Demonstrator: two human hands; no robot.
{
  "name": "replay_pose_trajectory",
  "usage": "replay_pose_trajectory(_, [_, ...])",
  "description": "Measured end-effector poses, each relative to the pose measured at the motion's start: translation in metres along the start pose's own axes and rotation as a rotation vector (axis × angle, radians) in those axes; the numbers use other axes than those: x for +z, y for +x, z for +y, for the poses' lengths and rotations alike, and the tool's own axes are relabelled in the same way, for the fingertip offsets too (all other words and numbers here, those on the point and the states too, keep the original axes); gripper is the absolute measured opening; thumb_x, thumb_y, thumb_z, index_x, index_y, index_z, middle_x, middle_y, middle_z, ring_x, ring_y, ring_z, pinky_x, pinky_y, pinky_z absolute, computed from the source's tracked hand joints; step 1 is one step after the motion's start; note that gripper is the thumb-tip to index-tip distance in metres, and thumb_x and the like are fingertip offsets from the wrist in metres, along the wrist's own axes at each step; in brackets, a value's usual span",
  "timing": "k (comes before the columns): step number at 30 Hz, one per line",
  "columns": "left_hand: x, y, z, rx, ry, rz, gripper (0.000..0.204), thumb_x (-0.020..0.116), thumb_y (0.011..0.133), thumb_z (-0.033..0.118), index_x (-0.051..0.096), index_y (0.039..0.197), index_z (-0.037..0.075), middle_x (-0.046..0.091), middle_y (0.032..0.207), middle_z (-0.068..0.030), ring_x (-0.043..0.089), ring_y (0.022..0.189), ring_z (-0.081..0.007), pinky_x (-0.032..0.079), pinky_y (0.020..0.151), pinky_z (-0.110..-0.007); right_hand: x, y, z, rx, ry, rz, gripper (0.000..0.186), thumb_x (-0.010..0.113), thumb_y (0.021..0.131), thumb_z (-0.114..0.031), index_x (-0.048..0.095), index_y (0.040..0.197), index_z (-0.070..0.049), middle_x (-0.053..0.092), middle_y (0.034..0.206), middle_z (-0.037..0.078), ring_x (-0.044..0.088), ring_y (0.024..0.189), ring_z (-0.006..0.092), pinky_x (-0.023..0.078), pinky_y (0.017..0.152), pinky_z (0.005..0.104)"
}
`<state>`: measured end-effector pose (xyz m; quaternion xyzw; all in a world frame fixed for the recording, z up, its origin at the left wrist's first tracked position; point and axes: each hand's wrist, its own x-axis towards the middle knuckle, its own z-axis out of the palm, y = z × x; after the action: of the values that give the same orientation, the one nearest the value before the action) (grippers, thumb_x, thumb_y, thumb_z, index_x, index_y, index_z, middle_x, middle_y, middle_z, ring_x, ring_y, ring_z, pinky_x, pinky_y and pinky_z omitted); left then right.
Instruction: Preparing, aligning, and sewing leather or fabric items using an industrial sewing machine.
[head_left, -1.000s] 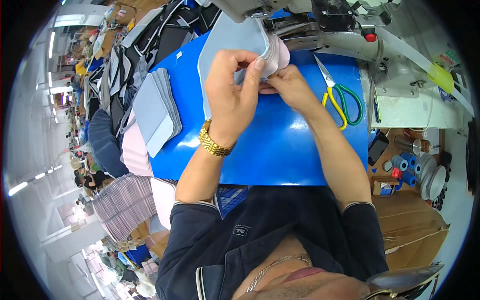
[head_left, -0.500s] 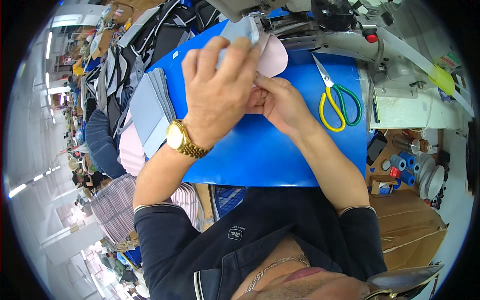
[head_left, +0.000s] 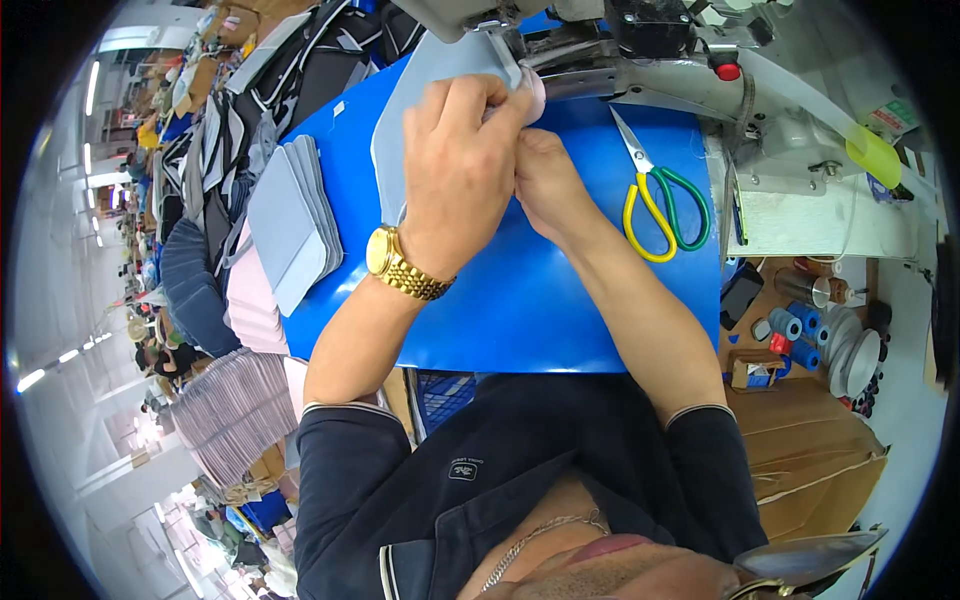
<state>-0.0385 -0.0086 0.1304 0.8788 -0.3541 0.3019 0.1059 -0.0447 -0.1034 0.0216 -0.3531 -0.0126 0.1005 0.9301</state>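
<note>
A grey-blue fabric piece lies beneath the head of a sewing machine. My left hand, with a gold watch on its wrist, covers part of the piece, its fingers bent and closed on the edge near the needle area. A pale pink fabric piece shows as a curled edge just beyond the fingertips. Against the left fingers, my right hand is closed in a pinch; what it holds is hidden. Scissors with one yellow and one green handle rest to its right.
Left of my hands, a stack of grey-blue pieces sits on the blue tabletop, beside pink pieces. Dark fabric parts pile up at the far left. Thread spools stand on a shelf at the right.
The grey-blue piece now spreads out left of my left hand, and less of the pink piece shows. My left hand has shifted right; the right hand's fingers have closed in against it.
</note>
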Motion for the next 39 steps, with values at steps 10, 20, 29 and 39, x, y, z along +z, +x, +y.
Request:
replay_pose_trajectory(10, [0.012,0.025,-0.002,-0.043,0.053,0.031,0.009,0.076,0.086,0.012,0.079,0.092,0.006,0.067,0.091,-0.0093,0.063,0.085,-0.0297,0.052,0.075,-0.041,-0.001,0.003,-0.035,0.050,-0.152,0.002,0.036,0.054,0.108,-0.027,0.072,0.088,-0.003,0.072,0.081,0.006,0.067,0.068,0.0133,0.055,0.063,0.0307])
replay_pose_trajectory(20, [-0.017,0.014,0.018,-0.210,-0.289,0.008,0.015,0.071,0.092,0.006,0.078,0.105,0.002,0.076,0.106,-0.0138,0.073,0.100,-0.0319,0.057,0.086,-0.037,-0.013,-0.012,-0.084,0.047,-0.377,-0.079,0.031,0.062,0.103,-0.025,0.062,0.078,-0.006,0.056,0.069,-0.001,0.056,0.061,0.0079,0.056,0.060,0.0273])
replay_pose_trajectory(29, [-0.007,-0.004,0.024,-0.280,-0.363,0.036,0.021,0.067,0.091,0.001,0.078,0.109,-0.001,0.075,0.115,-0.0151,0.073,0.103,-0.0311,0.058,0.090,-0.037,-0.012,-0.021,-0.088,-0.073,-0.489,-0.063,0.030,0.061,0.101,-0.021,0.060,0.076,-0.003,0.057,0.068,-0.001,0.057,0.063,0.0076,0.053,0.060,0.0275])
replay_pose_trajectory(39, [0.016,0.005,-0.004,-0.304,-0.440,0.121,0.024,0.068,0.090,0.004,0.079,0.111,0.000,0.077,0.118,-0.0150,0.075,0.103,-0.0248,0.058,0.092,-0.033,-0.005,-0.034,-0.116,-0.253,-0.789,0.068,0.031,0.065,0.100,-0.022,0.065,0.078,0.000,0.064,0.068,0.001,0.064,0.062,0.0092,0.052,0.058,0.0256])
